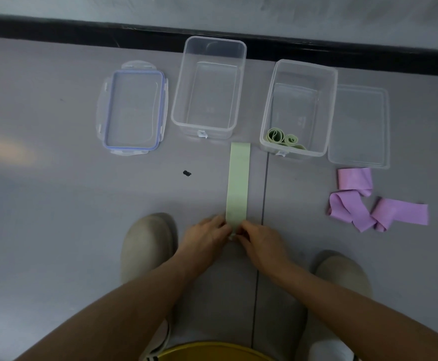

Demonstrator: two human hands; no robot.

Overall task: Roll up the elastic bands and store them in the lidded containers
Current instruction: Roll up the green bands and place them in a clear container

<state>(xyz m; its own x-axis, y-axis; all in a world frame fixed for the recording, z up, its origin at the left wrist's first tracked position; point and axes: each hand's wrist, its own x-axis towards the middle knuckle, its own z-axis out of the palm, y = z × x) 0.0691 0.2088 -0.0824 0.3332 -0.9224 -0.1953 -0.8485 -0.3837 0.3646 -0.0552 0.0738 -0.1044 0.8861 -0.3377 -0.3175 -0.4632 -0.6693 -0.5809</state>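
Band axis: green band [237, 183] is lying flat, running straight away from both hands toward the right container [299, 108].
Grip: left hand [207, 237] and right hand [258, 242] are both pinching its near end, equally close.
Roll direction: likely heading forward, away from the body.

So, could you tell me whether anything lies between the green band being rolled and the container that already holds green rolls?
Nothing visible does. The green band lies flat on bare floor, and the open container stands just beyond its far end, to the right, lid off.
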